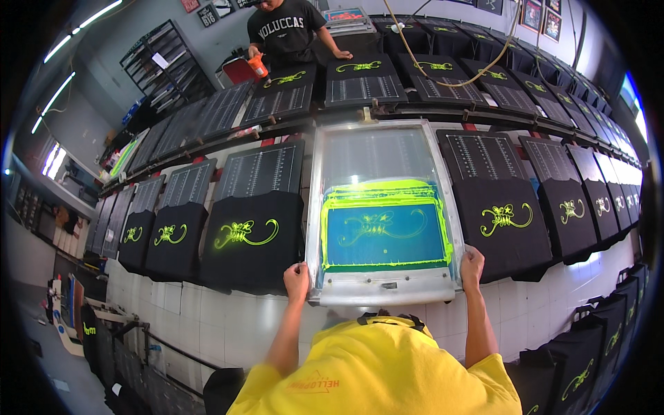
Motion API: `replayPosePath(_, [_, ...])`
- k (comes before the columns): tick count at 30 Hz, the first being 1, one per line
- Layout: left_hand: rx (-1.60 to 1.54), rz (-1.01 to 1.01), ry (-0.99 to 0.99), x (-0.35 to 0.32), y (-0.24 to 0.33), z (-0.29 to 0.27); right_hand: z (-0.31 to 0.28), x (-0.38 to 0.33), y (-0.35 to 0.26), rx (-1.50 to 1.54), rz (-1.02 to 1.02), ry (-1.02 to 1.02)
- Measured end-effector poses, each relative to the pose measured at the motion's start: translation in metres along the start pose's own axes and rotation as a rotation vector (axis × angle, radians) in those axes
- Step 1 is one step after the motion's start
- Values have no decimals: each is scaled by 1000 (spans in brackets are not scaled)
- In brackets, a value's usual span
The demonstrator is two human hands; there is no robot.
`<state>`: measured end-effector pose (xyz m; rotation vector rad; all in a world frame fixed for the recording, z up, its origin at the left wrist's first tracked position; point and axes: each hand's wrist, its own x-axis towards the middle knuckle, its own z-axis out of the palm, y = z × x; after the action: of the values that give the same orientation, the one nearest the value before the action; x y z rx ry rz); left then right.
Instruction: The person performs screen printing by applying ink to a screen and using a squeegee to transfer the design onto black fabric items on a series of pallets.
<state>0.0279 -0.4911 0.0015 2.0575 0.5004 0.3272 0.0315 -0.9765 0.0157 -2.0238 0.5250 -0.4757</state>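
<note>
Screen frame [314, 214] gripped by both hands at its near end, between two printed black shirts.

Left hand [297, 280] closed on the frame's left edge; right hand [473, 268] closed on its right edge. The frame sits mid-way along the near row, its mesh [387, 252] bordered by thick yellow-green ink [384, 191]. What lies beneath the mesh cannot be confirmed from this view. Risk: an uneven lift or sideways slip could blur a print below or spill ink. Close clearance either side: the left shirt [242, 259] and right shirt [506, 243] could be marked by a swung corner. Beyond, a rail [408, 114] and the far boards [363, 90] bar forward travel; a co-worker [287, 31] holds an orange tool [258, 67]; a cable [449, 84] hangs overhead.
</note>
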Motion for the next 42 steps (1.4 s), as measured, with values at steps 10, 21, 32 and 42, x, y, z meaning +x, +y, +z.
replayPosePath(10, [-160,-39,28,5,-19,7,3,0,-4,23,22,-19])
replayPosePath(21, [238,76,-115,10,4,-6,15,2,26,-15,-23,-12])
replayPosePath(32, [73,190,-5,-20,51,-30,-11,-32,-49,-426,-506,-152])
replayPosePath(42, [201,184,-1442,-106,86,-5,10,-107,-99,-666,-1116,-690])
